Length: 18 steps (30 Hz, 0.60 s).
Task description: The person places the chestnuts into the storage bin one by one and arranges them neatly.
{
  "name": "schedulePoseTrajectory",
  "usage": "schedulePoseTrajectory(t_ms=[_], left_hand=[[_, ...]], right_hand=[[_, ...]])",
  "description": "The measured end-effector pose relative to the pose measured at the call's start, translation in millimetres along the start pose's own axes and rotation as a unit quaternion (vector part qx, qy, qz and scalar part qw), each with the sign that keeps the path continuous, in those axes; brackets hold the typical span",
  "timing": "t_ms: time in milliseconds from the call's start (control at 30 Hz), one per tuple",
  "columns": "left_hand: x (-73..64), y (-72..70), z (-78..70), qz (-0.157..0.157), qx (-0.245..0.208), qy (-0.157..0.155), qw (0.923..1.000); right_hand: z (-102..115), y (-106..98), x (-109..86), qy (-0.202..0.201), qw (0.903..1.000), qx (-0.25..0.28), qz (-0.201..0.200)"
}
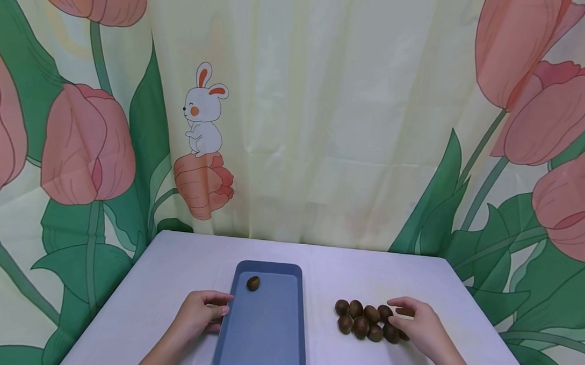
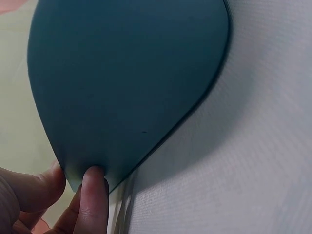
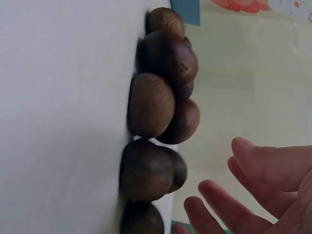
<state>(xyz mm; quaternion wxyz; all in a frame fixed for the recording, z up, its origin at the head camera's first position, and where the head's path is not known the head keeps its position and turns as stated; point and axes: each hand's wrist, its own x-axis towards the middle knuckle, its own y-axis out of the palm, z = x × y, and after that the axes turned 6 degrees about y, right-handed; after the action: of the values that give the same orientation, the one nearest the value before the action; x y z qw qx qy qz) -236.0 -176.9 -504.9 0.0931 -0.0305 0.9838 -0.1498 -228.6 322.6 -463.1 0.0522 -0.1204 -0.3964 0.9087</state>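
At the middle front of the table lies a blue-grey rectangular tray (image 1: pixel 267 337) with one brown chestnut (image 1: pixel 253 283) near its far left corner. My left hand (image 1: pixel 198 313) is at the tray's left side, thumb and fingertips touching the rim; in the left wrist view a fingertip (image 2: pixel 93 178) rests against the outer wall. To the right of the tray, several chestnuts (image 1: pixel 361 327) stand close together in two rows. My right hand (image 1: pixel 420 321) hovers at the right end of these rows, partly covering the last chestnuts. Its fingers are spread and hold nothing in the right wrist view.
A white cloth covers the table (image 1: pixel 183 254). Behind it hangs a pale curtain (image 1: pixel 313 151) printed with tulips and a rabbit. The tray's raised rim stands between my left hand and the chestnut rows.
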Motion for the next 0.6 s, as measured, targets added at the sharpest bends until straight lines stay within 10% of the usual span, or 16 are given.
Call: schedulePoseTrajectory(t_ms=[600], left_hand=[[-1.8, -0.5, -2.3, 0.001, 0.004, 0.007, 1.0]], right_hand=[[-32, -3, 2.1, 0.043, 0.999, -0.008, 0.014]])
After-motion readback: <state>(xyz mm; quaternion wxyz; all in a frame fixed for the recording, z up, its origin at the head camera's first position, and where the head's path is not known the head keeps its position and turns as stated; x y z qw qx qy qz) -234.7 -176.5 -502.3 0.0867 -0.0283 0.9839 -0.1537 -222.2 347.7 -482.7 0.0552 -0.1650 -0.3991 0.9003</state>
